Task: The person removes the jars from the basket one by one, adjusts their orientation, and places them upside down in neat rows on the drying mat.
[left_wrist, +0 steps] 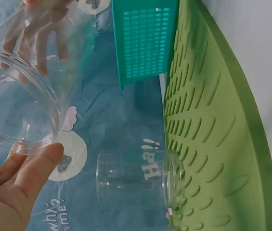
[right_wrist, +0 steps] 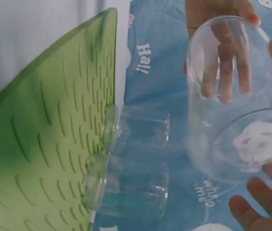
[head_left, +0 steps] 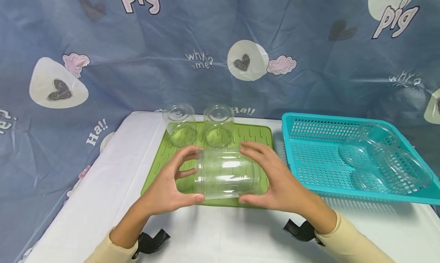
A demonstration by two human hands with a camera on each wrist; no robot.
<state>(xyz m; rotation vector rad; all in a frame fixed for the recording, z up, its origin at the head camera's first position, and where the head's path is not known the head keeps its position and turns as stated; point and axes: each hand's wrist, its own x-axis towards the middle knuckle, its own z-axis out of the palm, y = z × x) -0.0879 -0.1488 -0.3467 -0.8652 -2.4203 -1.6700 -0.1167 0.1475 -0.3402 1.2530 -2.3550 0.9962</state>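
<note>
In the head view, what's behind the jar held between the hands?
Through the clear held jar, the green mat shows; farther back, two clear jars stand on it. The left hand and right hand cover patches of mat, so those can't be seen.

I hold a jar [head_left: 227, 175] over the mat [head_left: 252, 132]. Two standing jars [head_left: 218, 121] share the mat's far part, toward its left; right of the mat lies a basket [head_left: 314, 152] with two more jars [head_left: 355, 156] inside; a backdrop [head_left: 137, 72] hangs behind the mat.
</note>
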